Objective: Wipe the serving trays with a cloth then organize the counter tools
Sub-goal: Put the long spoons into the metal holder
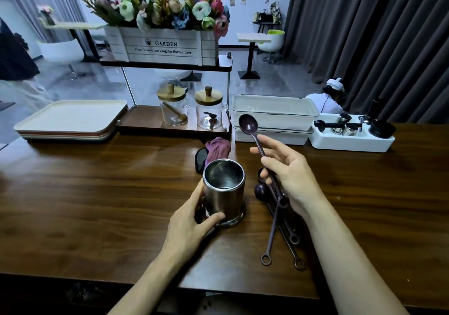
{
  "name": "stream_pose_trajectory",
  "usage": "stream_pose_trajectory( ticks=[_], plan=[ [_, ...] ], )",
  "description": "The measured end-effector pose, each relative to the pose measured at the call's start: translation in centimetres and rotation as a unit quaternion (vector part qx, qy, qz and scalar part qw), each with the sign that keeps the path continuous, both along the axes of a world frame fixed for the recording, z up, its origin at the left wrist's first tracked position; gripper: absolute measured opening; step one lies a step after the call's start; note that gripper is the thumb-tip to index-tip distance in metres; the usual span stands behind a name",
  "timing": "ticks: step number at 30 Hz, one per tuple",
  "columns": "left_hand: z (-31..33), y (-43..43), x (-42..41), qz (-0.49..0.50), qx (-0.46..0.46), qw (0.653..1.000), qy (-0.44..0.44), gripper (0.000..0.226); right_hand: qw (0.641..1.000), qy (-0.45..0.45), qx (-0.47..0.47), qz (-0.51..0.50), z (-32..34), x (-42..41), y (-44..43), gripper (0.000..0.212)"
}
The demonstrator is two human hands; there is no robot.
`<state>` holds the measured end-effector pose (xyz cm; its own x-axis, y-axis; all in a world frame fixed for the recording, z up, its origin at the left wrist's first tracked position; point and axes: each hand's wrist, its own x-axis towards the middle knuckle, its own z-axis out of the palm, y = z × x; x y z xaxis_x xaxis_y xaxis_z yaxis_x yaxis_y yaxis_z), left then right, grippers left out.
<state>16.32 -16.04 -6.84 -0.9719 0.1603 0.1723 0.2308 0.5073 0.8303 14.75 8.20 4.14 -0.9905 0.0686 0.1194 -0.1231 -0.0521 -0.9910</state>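
A steel cup (224,188) stands upright on a round metal base in the middle of the wooden counter (97,193). My left hand (192,220) wraps its lower left side. My right hand (291,181) holds a long dark purple spoon (248,125) by the handle, bowl raised above and right of the cup. Several more dark long-handled spoons (281,232) lie on the counter under my right hand. A pink cloth (218,148) lies crumpled just behind the cup. A stack of serving trays (70,120), cream on top, sits at the far left.
Behind the cup a low wooden shelf (170,125) carries two lidded glass jars. Two stacked white boxes (272,120) and a white tray of coffee tools (352,135) line the back right. A flower crate (162,45) tops the shelf. A person sits beyond the counter.
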Motion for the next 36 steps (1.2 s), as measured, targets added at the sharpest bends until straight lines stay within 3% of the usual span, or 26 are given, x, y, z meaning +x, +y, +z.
stream_pose_trajectory(
  ticks=[9, 20, 25, 36],
  plan=[
    [0.0, 0.0, -0.1, 0.002, -0.008, 1.000, 0.000, 0.095, 0.998, 0.012, -0.067, 0.009, 2.1, -1.9, -1.6, 0.031],
    [0.2, 0.1, -0.1, 0.001, -0.021, 1.000, 0.003, 0.098, 0.997, 0.053, 0.023, -0.053, -0.3, -2.4, -3.3, 0.033],
    [0.2, 0.1, -0.1, 0.001, -0.025, 1.000, 0.008, 0.098, 0.994, 0.044, 0.100, -0.023, -1.7, -2.0, -3.5, 0.038],
    [0.2, 0.1, 0.1, 0.000, -0.015, 1.000, 0.002, 0.097, 0.986, 0.047, 0.148, 0.060, -2.8, -0.2, -3.5, 0.043]
  ],
)
